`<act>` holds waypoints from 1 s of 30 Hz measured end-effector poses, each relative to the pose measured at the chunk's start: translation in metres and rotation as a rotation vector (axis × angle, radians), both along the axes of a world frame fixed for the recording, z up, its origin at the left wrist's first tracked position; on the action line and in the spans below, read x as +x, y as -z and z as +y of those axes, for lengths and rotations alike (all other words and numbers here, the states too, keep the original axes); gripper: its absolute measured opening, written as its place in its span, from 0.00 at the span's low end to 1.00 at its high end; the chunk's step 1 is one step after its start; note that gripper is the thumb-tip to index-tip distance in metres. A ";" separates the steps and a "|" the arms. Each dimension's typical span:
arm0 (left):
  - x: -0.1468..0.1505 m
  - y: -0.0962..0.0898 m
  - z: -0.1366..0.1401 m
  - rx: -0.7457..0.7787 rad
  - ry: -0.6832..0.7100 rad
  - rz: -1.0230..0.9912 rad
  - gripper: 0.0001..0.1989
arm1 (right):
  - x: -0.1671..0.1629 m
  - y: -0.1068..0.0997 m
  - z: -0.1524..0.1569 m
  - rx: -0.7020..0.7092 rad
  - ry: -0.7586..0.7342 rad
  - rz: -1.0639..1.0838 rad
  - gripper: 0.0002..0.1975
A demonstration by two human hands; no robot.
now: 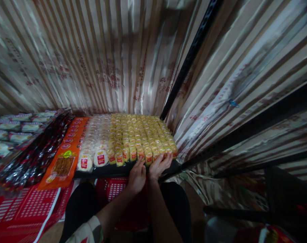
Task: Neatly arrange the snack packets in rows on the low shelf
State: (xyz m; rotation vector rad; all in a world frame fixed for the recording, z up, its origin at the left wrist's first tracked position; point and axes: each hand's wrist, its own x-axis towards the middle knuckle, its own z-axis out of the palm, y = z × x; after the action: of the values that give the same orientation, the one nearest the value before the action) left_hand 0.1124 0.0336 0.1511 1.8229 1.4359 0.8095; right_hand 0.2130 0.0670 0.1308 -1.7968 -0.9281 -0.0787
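Observation:
My left hand (137, 176) rests at the front edge of a black shelf, its fingertips against the front row of small yellow wrapped snacks (133, 153). Close beside it, my right hand (158, 166) lies with outstretched fingers along the front of the same snacks, near their right end. Neither hand is wrapped round a pack. The yellow packs stand in tight rows running back to the striped sheeting. White wrapped snacks (101, 157) with red labels line up to their left.
Left of these lie an orange snack packet (63, 158), dark glossy packets (34, 162) and white packets (21, 126). Red plastic baskets (36, 206) sit below the shelf (102, 172). A black upright post (186, 67) and striped sheeting (105, 50) bound the back and right.

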 end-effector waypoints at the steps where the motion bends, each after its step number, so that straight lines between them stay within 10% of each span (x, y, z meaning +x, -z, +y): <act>1: 0.000 0.000 0.001 0.008 -0.003 0.003 0.21 | 0.000 0.000 -0.001 0.024 0.033 0.000 0.27; 10: -0.004 -0.008 0.006 -0.015 -0.009 -0.001 0.21 | 0.008 0.026 -0.040 -0.039 -0.054 -0.155 0.36; 30: -0.020 -0.022 0.000 -0.016 0.033 0.077 0.17 | -0.024 0.043 0.000 -0.121 0.086 -0.346 0.47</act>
State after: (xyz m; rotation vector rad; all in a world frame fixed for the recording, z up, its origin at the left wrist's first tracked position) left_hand 0.0924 0.0335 0.1734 1.8790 1.4518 0.7163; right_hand 0.1889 0.0673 0.0879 -1.9721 -1.1174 -0.4062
